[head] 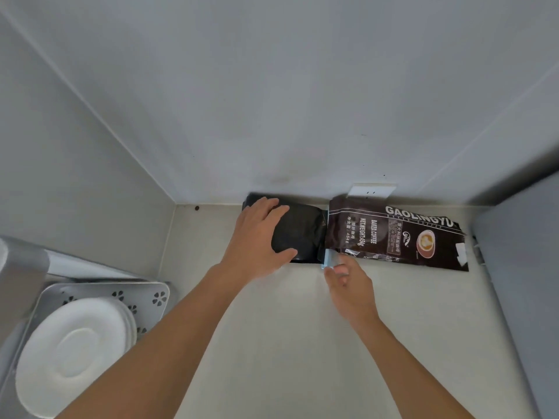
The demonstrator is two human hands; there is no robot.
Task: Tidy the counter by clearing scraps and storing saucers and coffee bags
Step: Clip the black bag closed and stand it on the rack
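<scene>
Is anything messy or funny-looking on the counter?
A small dark speck, maybe a coffee bean, sits alone in the counter's back corner. Both coffee bags lie flat by the wall: the left hand rests on the black bag, and the right hand seems to pinch a pale blue scrap beside the printed bag.

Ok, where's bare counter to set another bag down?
Bare counter runs in front of the bags, from the saucers on the left to the grey panel on the right. Crowded along the back wall: black bag under the left hand, printed bag, right hand pinching a pale scrap.
</scene>
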